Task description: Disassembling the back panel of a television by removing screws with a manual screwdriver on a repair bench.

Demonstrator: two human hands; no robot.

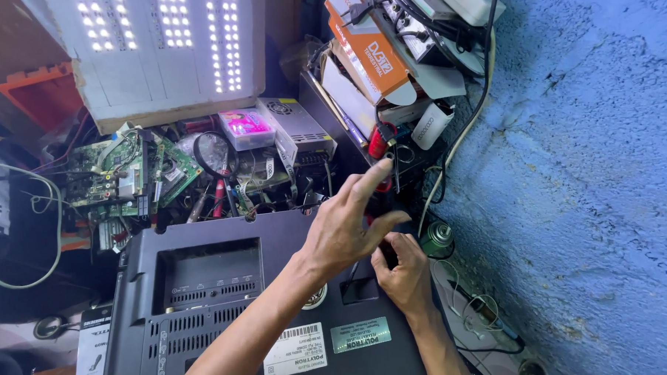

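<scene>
Black and bulky, the TV back (pixel 218 309) lies face down nearest the camera, filling the lower middle, its long axis running left to right and its vented panel facing up. Its far edge meets a clutter of circuit boards (pixel 127 176), a magnifier (pixel 215 154) and a grey power supply (pixel 295 127); a lit LED panel (pixel 161 41) leans behind them. To the right, a rough blue wall (pixel 570 181) stands close, leaving only a narrow strip of cables and a green spray can (pixel 437 239) beside the TV's right edge. The left hand (pixel 343 228) hovers over the far right corner, fingers spread loosely, forefinger pointing up and away, holding nothing. The right hand (pixel 401 275) rests on that corner, fingers curled narrowly around something small and dark I cannot make out.
</scene>
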